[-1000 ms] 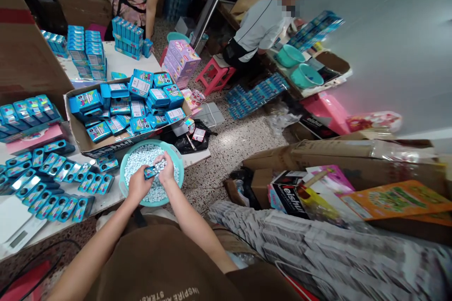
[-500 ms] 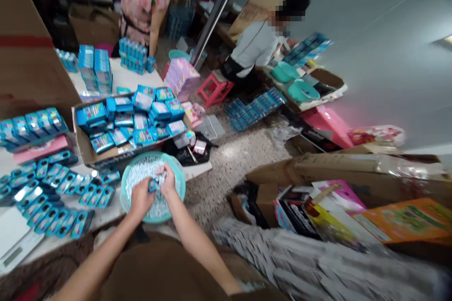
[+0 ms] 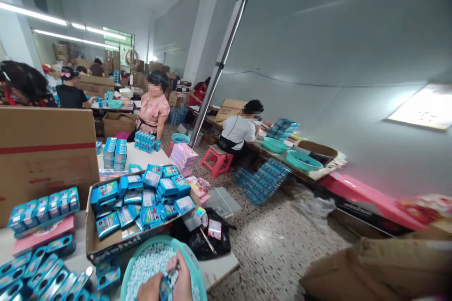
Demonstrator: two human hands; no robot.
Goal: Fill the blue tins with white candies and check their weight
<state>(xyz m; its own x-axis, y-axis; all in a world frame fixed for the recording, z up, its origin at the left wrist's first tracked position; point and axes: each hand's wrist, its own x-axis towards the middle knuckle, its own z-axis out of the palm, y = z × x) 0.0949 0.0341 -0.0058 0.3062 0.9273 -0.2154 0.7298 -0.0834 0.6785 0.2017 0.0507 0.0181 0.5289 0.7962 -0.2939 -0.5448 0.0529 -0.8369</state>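
Head view, hands at the very bottom edge and partly cropped. Risk first: the teal basin [image 3: 193,259] sits close to the table [image 3: 221,265] edge and is heaped with white pellets [image 3: 146,265], so any fumble at the case likely sends pellets over the rim onto the table or floor. Gaze is up at the room, not on the hands, so a misfeed or a dropped case seems more likely. There's a black bag [image 3: 206,241] just past the basin and loose pellets could get lost in it. Grip: left hand [image 3: 150,290] is curled around the small blue case [image 3: 165,288] from the left, fingers closed on it. Right hand [image 3: 183,280] is clamped on the same case from the right, fingertips bunched at its top end with a few pellets against them. Neither hand is spread open. The case is between both hands, directly over the pellet heap, inside the basin's outline. Can't tell whether the case is open or how full it is. Nearby are a cardboard tray [image 3: 92,243] of blue packs behind the basin and flat blue cases [image 3: 45,275] in rows to the left.
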